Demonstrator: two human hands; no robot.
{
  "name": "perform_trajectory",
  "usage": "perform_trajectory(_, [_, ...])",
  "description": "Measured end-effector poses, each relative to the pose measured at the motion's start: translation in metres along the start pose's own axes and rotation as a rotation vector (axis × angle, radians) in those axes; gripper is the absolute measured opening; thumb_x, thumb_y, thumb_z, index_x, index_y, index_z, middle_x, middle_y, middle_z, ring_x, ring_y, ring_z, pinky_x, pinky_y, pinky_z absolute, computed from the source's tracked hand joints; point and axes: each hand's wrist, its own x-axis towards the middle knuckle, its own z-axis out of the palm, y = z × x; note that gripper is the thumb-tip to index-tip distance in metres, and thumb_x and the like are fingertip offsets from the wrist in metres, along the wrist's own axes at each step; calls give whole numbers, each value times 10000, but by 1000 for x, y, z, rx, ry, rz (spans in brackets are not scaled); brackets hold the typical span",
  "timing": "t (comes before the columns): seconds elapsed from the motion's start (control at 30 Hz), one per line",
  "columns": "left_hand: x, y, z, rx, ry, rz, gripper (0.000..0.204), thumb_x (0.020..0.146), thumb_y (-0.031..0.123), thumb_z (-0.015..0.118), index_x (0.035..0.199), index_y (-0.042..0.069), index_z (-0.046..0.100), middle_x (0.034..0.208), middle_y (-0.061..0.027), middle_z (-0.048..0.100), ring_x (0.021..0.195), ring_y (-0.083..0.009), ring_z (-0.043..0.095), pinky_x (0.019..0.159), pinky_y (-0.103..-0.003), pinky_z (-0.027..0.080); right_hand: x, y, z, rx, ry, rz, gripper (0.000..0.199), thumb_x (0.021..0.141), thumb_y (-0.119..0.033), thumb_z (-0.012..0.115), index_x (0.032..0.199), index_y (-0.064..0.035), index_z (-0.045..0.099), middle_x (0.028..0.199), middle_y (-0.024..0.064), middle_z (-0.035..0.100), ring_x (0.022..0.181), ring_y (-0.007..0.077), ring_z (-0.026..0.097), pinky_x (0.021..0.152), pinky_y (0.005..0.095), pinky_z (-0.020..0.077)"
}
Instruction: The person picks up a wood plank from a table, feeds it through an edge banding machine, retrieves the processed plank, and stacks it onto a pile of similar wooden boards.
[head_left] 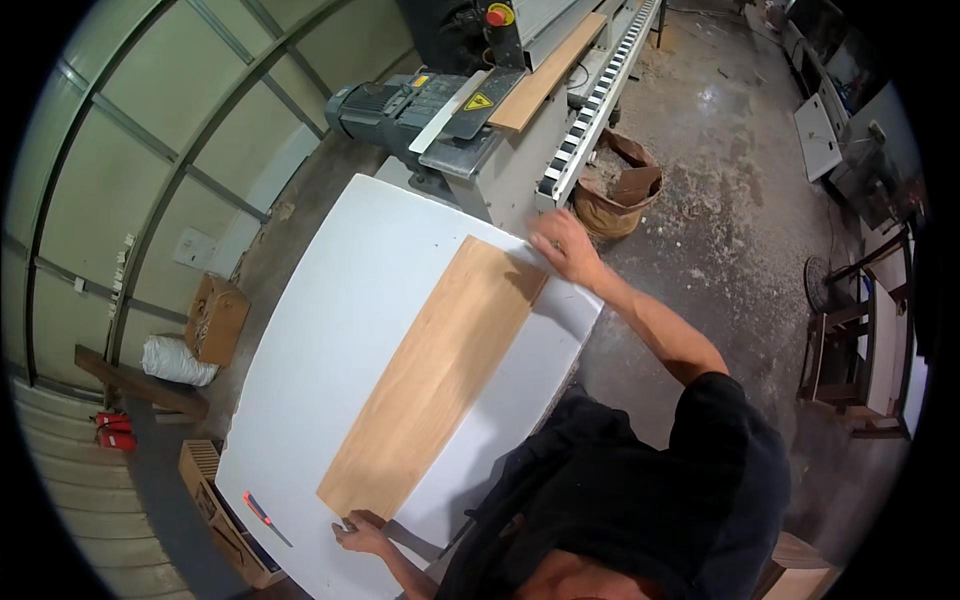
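One flat wooden board (430,375) lies on our white table (330,290), its long axis slanting from the lower left up and right toward the metal machine (470,160). It is a long, thin rectangle with straight edges, pale brown, its fine grain running lengthwise. Our left hand (365,537) is at the near end, fingers bent at the edge; we cannot tell whether they pinch it. Our right hand (567,247) is beside the far right corner, fingers loosely bent and close together, and we cannot tell whether they touch the board. The tabletop looks smooth, and a slim orange-and-grey knife (264,515) lies left of the board, slanting down to the right.
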Motion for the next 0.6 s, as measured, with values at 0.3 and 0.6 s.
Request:
perform_trajectory(0.3, [9, 102, 33, -339, -175, 64, 491, 860, 169, 659, 1257, -64, 488, 1201, -172, 532, 1085, -240, 521, 878, -330, 452, 125, 80, 12, -475, -116, -149, 519, 965, -386, 431, 1304, 3, 489, 1372, 196, 459, 1327, 356, 357, 1118, 435, 269])
perform_trajectory(0.6, [-16, 248, 94, -662, -406, -78, 464, 872, 54, 608, 1298, -63, 467, 1188, -150, 553, 1020, -184, 559, 893, -307, 468, 173, 167, -10, -554, -181, -106, 548, 970, -421, 414, 1336, -15, 461, 1418, 181, 421, 1341, 328, 351, 1126, 439, 244])
